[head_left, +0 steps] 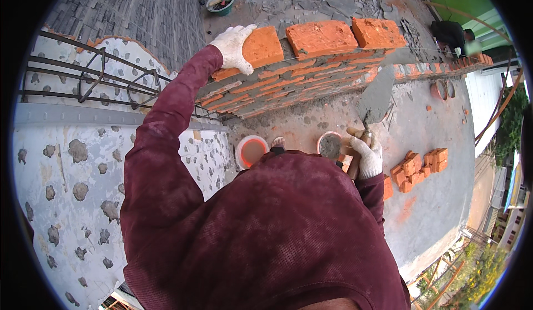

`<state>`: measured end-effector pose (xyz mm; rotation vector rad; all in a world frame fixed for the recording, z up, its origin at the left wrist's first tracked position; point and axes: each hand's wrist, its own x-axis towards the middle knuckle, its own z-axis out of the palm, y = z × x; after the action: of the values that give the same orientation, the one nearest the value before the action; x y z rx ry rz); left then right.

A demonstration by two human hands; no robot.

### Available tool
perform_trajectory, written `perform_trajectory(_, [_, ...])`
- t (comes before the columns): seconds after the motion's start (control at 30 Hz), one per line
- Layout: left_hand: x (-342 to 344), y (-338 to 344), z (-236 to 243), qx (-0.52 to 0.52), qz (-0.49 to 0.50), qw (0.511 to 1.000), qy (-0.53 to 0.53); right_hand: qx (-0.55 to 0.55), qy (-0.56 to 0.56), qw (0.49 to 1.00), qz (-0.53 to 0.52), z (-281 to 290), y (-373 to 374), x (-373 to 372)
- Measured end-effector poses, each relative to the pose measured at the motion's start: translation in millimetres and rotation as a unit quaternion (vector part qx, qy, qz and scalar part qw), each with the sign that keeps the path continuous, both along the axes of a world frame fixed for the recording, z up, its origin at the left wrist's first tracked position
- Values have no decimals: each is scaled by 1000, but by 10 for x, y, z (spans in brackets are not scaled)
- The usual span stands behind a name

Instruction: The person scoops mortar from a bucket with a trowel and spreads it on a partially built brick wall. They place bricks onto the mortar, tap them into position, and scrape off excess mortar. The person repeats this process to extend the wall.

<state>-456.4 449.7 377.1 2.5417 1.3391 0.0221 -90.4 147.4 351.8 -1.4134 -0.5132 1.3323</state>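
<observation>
The white-gloved left hand (236,48) is clamping the orange brick (264,47) at the left end of the brick wall's (294,85) top. Well apart, the white-gloved right hand (369,154) is gripping a trowel (376,99) by its handle. Two further bricks (322,39) are lying rightward along the top; a mortar bucket (330,144) is standing beside the right hand in view.

Fisheye view from head, down toward hands (234,48)
</observation>
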Motion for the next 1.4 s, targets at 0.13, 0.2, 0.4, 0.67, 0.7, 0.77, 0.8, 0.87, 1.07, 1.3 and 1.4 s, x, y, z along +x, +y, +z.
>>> perform_trajectory(0.13, [33, -43, 15, -15, -3, 1000, 21, -19, 0, 996, 92, 157, 145, 22])
perform_trajectory(0.2, [39, -77, 6, 0, -5, 999, 33, 14, -75, 991, 114, 329, 259, -65])
perform_trajectory(0.4, [-82, -134, -122, 55, 0, 997, 51, 138, -366, 883, 259, 718, 770, -356])
perform_trajectory(0.67, [-609, -241, -237, 13, 88, 996, -15, 265, -577, 698, 332, 945, 1588, -1014])
perform_trajectory(0.7, [-622, -247, -256, -3, 96, 995, -39, 269, -587, 687, 333, 940, 1652, -1101])
perform_trajectory(0.77, [-651, -212, -362, 26, 96, 995, -28, 267, -585, 682, 349, 701, 1828, -1202])
perform_trajectory(0.8, [-616, -167, -337, 29, 87, 995, -30, 258, -587, 675, 365, 522, 1934, -1190])
perform_trajectory(0.87, [-618, -147, -341, 14, 99, 995, -27, 235, -566, 680, 402, 449, 2082, -1276])
perform_trajectory(1.07, [-632, -172, -432, 21, 113, 993, -30, 244, -534, 721, 369, 763, 1928, -1470])
perform_trajectory(1.3, [-676, -200, -604, 59, 116, 990, -47, 246, -541, 689, 415, 599, 1970, -1424])
perform_trajectory(1.4, [-658, -186, -506, 25, 101, 993, -63, 173, -545, 703, 422, 535, 2029, -1462])
